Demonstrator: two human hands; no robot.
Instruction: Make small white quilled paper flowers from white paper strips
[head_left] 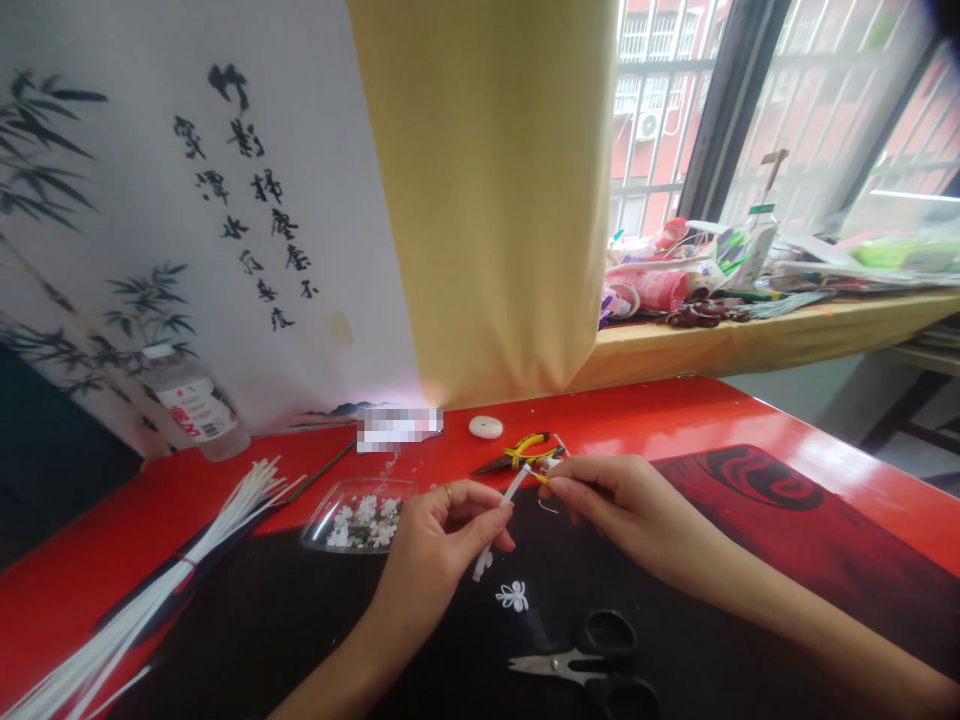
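Note:
My left hand [457, 530] pinches a narrow white strip [514, 486] that slants up to the right, with its lower end showing beneath the fingers. Close to the strip's upper end, my right hand [600, 495] grips a thin yellow tool [538, 478], its tip at or near the strip. On the black mat below lies a white looped flower-like piece [513, 597]. Black-handled scissors [559, 664] rest open nearer to me. Behind my hands are yellow-handled pliers [517, 455].
A clear tray [319, 525] of white flower pieces stands left of my hands. Farther left are a bundle of white strips [180, 580] and a plastic bottle [199, 405]. A white oval object [486, 427] sits behind; a cluttered ledge [675, 345] runs below the window.

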